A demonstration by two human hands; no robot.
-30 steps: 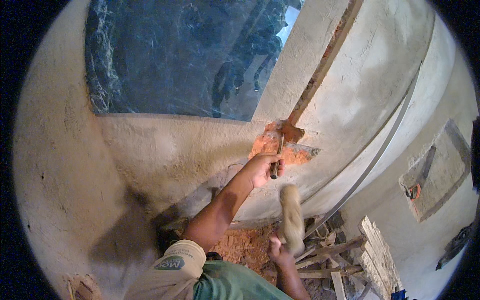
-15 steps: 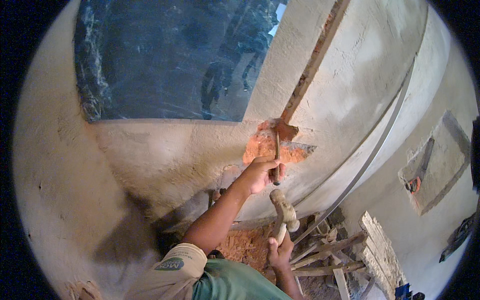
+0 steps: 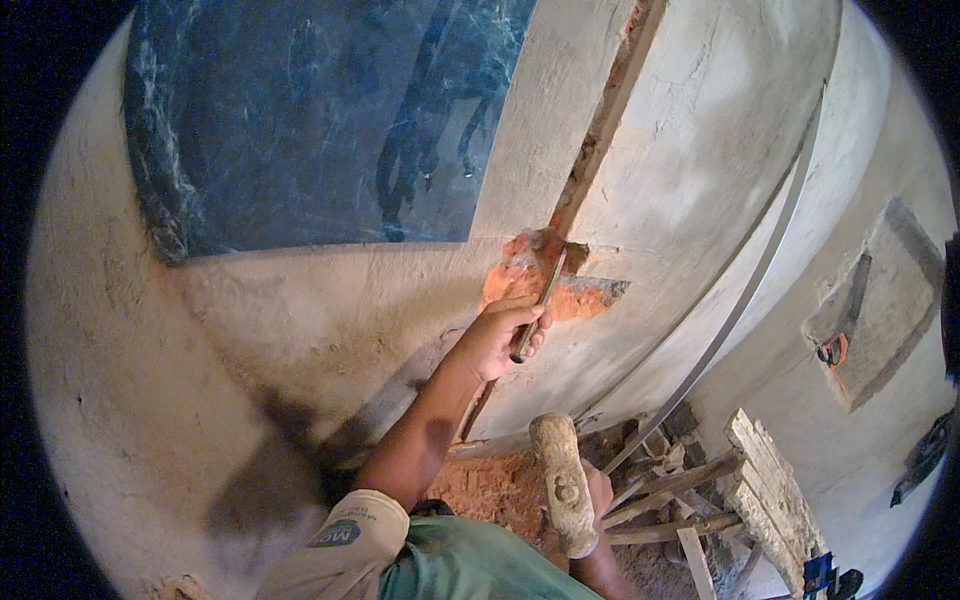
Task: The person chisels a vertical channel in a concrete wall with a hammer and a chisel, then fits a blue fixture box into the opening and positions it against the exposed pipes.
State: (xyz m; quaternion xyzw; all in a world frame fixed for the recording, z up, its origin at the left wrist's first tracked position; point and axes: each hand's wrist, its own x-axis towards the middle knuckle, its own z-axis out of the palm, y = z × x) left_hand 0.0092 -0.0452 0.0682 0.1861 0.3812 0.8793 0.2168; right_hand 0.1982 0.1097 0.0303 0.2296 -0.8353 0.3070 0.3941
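Note:
My left hand [image 3: 503,338] is closed around a metal chisel [image 3: 547,294], whose tip meets the broken patch [image 3: 580,298] of bare orange masonry in the plastered wall. The chisel slants, with its struck end toward me and its tip at the upper right. Lower down, my right hand [image 3: 597,488] grips a hammer, mostly hidden behind the thick pale hammer head [image 3: 563,485]. That head is apart from the chisel. From the patch a narrow groove [image 3: 600,140] runs up the wall.
A dark blue panel [image 3: 320,120] covers the wall at upper left. At right a long strip [image 3: 760,270] curves down the wall, and a saw [image 3: 848,300] rests in a recess. Rough boards [image 3: 765,500] and rubble lie at lower right.
The hammer has drawn back from the chisel, toward me, and its head looks larger. The chisel now leans more, its struck end shifted left. The view has moved slightly.

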